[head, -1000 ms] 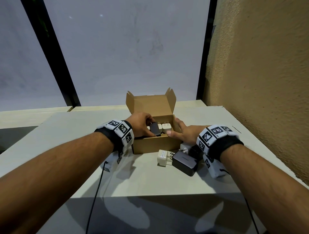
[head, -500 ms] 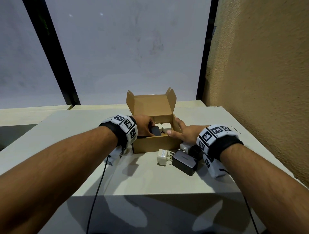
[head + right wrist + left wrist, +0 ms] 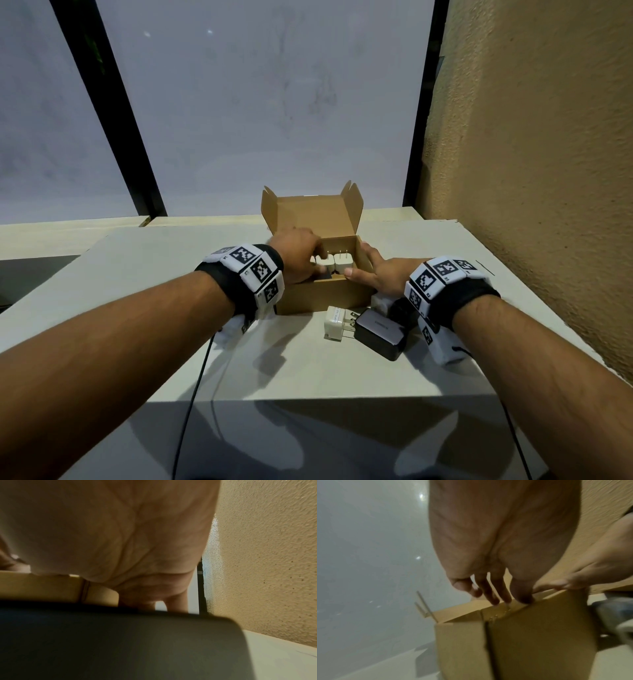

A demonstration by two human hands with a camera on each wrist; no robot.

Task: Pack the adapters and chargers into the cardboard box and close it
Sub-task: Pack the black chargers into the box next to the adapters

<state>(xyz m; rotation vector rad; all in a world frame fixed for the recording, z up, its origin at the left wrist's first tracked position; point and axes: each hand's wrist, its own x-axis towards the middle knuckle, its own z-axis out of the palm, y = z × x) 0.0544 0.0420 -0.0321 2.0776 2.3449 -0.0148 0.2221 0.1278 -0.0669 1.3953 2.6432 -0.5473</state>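
The open cardboard box stands mid-table with its lid up at the back. Two white chargers stand inside, prongs up, and a black adapter lies in front of them, mostly hidden. My left hand reaches into the box's left side with fingers extended downward, pinching nothing that I can see. My right hand rests flat on the box's right wall, thumb on the front rim. On the table in front lie a white charger and a black adapter.
More white and black chargers lie partly hidden under my right wrist; one black body fills the lower right wrist view. A rough tan wall runs close along the right. Thin cables hang over the table's near edge.
My left hand has gone forward and down into the box with the black adapter, which now lies inside near the front wall. My right hand has stayed on the box.
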